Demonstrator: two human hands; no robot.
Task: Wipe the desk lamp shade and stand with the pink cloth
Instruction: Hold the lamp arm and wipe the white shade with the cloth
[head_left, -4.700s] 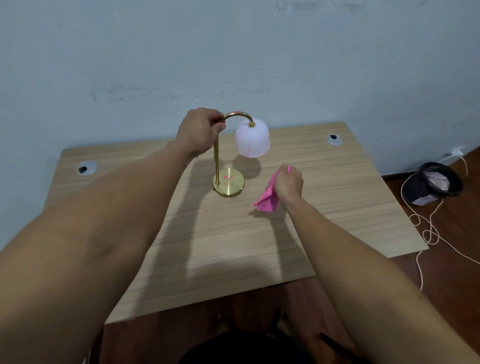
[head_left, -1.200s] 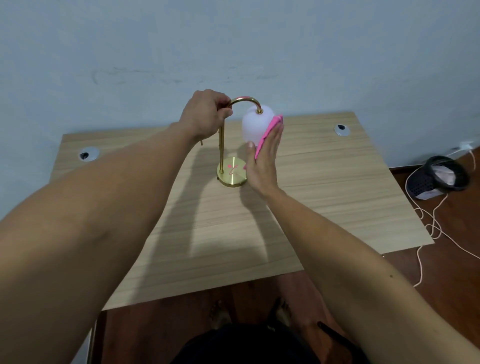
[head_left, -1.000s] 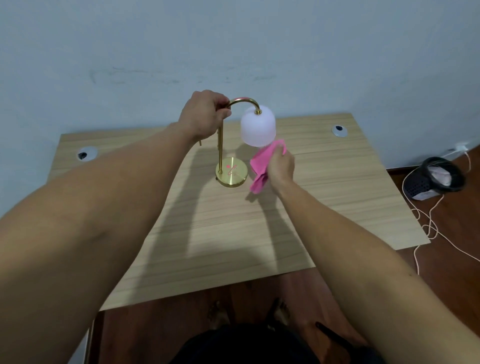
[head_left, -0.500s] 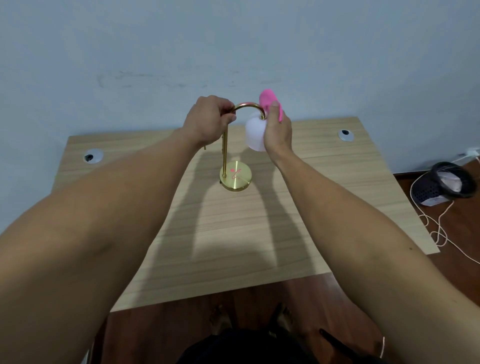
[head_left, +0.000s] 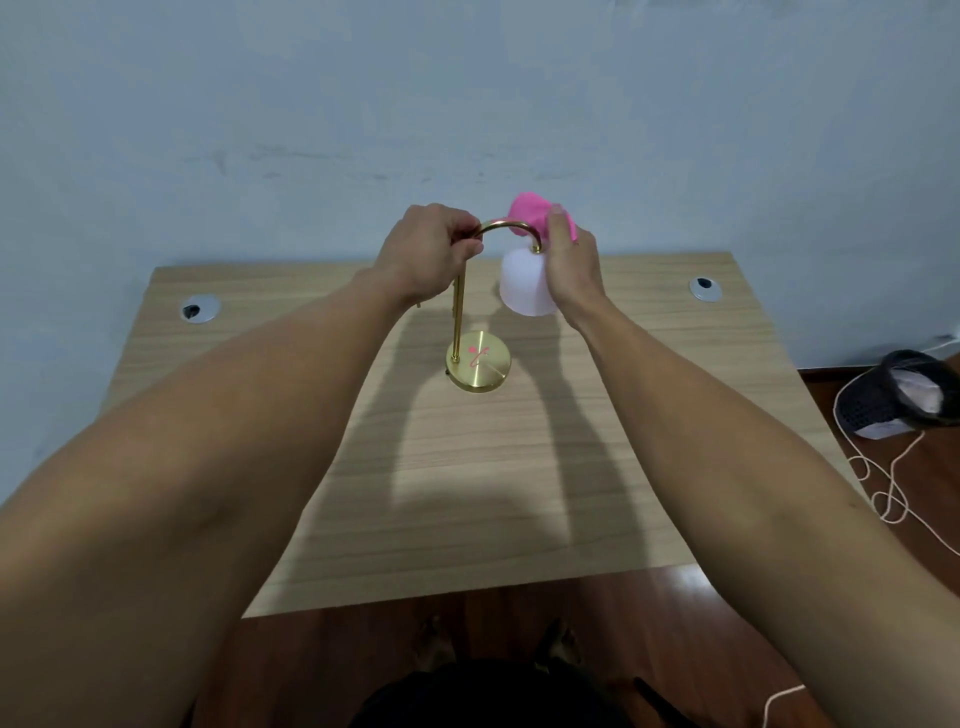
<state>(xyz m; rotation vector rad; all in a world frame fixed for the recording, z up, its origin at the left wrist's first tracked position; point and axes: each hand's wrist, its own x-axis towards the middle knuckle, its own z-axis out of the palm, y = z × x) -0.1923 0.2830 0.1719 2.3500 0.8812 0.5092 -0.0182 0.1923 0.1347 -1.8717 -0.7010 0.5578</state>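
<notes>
A small brass desk lamp stands near the middle of the wooden desk (head_left: 467, 493). Its round base (head_left: 479, 362) sits flat, a thin upright stem (head_left: 457, 312) rises from it, and a curved neck (head_left: 506, 226) arches right to a white shade (head_left: 522, 283) hanging mouth down. My left hand (head_left: 428, 249) grips the top of the stem where the curve starts. My right hand (head_left: 569, 260) holds the pink cloth (head_left: 530, 214) against the top right of the neck and the far side of the shade. Most of the cloth is hidden behind my fingers.
Two round cable grommets sit in the desk's back corners (head_left: 200, 309) (head_left: 705, 288). A blue wall stands right behind the desk. On the dark wooden floor at the right lie a dark mesh basket (head_left: 898, 395) and a loose white cord (head_left: 893, 483).
My right hand rose with the cloth from beside the lamp base, below the shade, up to the top of the shade and neck. My left hand kept its grip on the stem.
</notes>
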